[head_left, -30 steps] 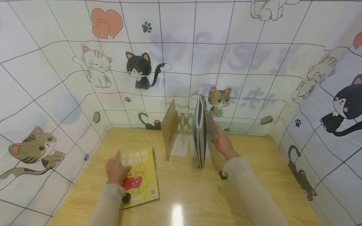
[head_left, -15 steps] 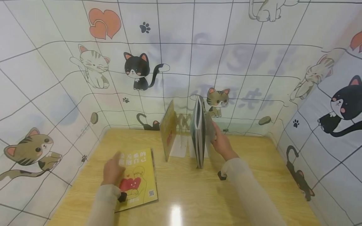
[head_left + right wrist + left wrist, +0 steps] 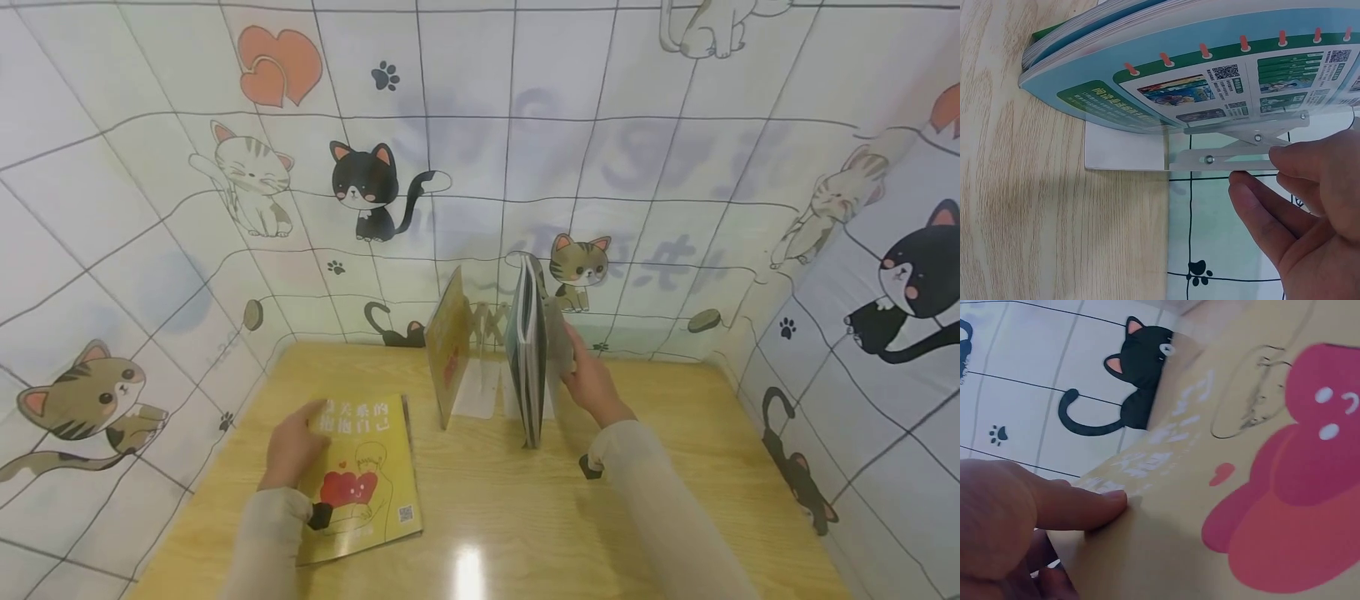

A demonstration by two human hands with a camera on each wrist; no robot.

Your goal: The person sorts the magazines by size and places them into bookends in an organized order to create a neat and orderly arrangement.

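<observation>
A yellow book (image 3: 375, 467) with a red heart on its cover lies at the left of the table. My left hand (image 3: 291, 447) pinches its left edge near the top; in the left wrist view the thumb (image 3: 1079, 508) presses the cover, the other fingers passing under the edge. At the back centre stands a metal expandable bookend (image 3: 477, 390) with crossed bars. My right hand (image 3: 597, 387) pinches its right side between thumb and fingers, as the right wrist view shows. Several books (image 3: 528, 358) stand upright in it, close to that hand.
Another yellow book (image 3: 448, 354) stands against the left side of the bookend. Behind the wooden table (image 3: 487, 500) rises a wall covering (image 3: 465, 167) printed with cats and grid lines, which also runs along both sides.
My left hand has shifted left across the yellow book's cover to its left edge and taken hold there. The right hand stays on the bookend.
</observation>
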